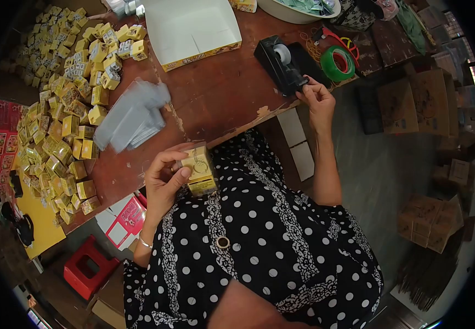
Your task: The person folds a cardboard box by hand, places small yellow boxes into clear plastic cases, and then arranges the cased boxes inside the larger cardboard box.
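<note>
My left hand [163, 183] is closed around a small stack of yellow printed boxes [198, 164], which have a glossy clear wrapping, in front of my body. My right hand [318, 101] reaches to the front end of a black tape dispenser [281, 66] by the table edge. Thumb and forefinger pinch together there on the end of the tape, though the clear strip itself hardly shows. A pale roll [282, 54] sits in the dispenser. Flat clear plastic sleeves [133, 118] lie spread on the table near my left hand.
A large heap of small yellow boxes [56, 142] covers the table's left side. At the back stand an open white carton [191, 30] and a white basin [298, 12]. Green tape [337, 63] and red-handled scissors [339, 41] lie right. A red stool [88, 266] stands below.
</note>
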Demonstrator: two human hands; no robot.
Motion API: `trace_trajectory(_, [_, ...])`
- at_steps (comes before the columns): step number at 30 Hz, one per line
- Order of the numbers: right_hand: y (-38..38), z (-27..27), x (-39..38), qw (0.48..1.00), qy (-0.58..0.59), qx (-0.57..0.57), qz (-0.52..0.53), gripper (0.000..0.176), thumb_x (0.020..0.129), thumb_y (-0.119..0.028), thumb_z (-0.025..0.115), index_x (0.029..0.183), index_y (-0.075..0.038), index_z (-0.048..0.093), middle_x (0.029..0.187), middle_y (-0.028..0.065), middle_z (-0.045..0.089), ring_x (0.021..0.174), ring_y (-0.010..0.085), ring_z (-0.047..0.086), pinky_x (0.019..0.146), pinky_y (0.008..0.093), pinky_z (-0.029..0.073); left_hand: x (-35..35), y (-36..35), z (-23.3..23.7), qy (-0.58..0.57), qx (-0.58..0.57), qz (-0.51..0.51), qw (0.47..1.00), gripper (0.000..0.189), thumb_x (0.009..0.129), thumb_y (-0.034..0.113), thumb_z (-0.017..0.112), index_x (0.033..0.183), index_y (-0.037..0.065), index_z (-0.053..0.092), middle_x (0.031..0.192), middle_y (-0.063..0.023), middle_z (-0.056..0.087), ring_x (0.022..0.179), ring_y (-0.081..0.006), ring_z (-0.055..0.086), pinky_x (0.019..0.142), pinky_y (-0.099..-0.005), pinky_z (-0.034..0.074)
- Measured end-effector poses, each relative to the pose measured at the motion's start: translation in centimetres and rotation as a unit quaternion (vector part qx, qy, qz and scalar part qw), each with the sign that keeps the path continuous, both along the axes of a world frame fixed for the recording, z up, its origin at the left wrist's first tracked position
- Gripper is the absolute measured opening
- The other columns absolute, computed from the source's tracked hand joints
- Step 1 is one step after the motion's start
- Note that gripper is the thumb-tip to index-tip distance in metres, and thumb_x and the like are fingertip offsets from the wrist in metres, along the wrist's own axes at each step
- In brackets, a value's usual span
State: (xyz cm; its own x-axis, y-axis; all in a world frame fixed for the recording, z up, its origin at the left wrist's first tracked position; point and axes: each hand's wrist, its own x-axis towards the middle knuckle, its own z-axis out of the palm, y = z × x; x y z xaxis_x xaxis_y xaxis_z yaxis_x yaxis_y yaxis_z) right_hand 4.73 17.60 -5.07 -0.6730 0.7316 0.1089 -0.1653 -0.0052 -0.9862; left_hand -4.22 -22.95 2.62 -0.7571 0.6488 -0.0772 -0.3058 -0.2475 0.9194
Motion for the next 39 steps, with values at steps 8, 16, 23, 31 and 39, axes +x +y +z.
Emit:
trace_trajectory(8, [-3.0, 5.1, 0.5, 0.988, 0.026, 0.111, -0.099, 0.009, 0.1, -0.004, 0.064, 0.097, 0.004, 0.066, 0.114, 0.0149, 0.067, 0.095, 0.0177, 0.068, 0.083, 0.0303, 0.061, -1.4, 1.0, 2.0, 0.159, 0.028, 0.086, 0.983, 0.029, 0.092, -0.006, 0.068, 0.121, 0.0, 0.064, 0.146, -0.0173, 0.05, 0.126, -0.0223, 0.058, 0.105, -0.0362, 0.05])
trace_trajectory(16, [-17.1, 13.0, -1.5, 0.966, 0.098, 0.004, 0.239, 0.015, 0.102, -0.002, 0.057, 0.115, 0.003, 0.063, 0.082, 0.0076, 0.063, 0.07, 0.0126, 0.061, 0.065, 0.0262, 0.054, -2.3, 3.3, 4.7, 0.448, -0.09, 0.129, 0.88, 0.028, 0.088, -0.007, 0.072, 0.115, 0.001, 0.071, 0.142, -0.0185, 0.052, 0.117, -0.0259, 0.066, 0.091, -0.0344, 0.058])
trace_trajectory(23, [-20.5, 12.6, -4.0, 0.964, 0.047, -0.003, 0.263, 0.016, 0.102, -0.006, 0.061, 0.114, 0.003, 0.067, 0.086, 0.0069, 0.068, 0.073, 0.0106, 0.065, 0.068, 0.0247, 0.056, -2.4, 3.9, 4.1, 0.469, -0.102, 0.162, 0.862, 0.027, 0.086, -0.009, 0.074, 0.111, 0.0, 0.071, 0.14, -0.0198, 0.053, 0.102, -0.0255, 0.071, 0.077, -0.0321, 0.062])
trace_trajectory(31, [-21.0, 11.9, -4.8, 0.968, 0.049, 0.023, 0.245, 0.017, 0.1, 0.001, 0.063, 0.116, 0.004, 0.067, 0.092, 0.0087, 0.07, 0.074, 0.01, 0.066, 0.07, 0.0231, 0.057, -2.8, 4.3, 3.1, 0.489, -0.101, 0.194, 0.844, 0.027, 0.082, -0.008, 0.077, 0.107, 0.001, 0.072, 0.141, -0.0195, 0.054, 0.1, -0.0293, 0.073, 0.077, -0.035, 0.061])
trace_trajectory(39, [-19.7, 10.4, -5.7, 0.963, 0.078, 0.232, 0.11, 0.021, 0.088, -0.004, 0.079, 0.104, -0.002, 0.065, 0.1, 0.0101, 0.068, 0.084, 0.0144, 0.066, 0.073, 0.0303, 0.058, -2.6, 4.1, 3.0, 0.43, -0.094, 0.169, 0.882, 0.028, 0.085, -0.004, 0.077, 0.111, 0.002, 0.067, 0.141, -0.0176, 0.054, 0.094, -0.0201, 0.07, 0.077, -0.0296, 0.058])
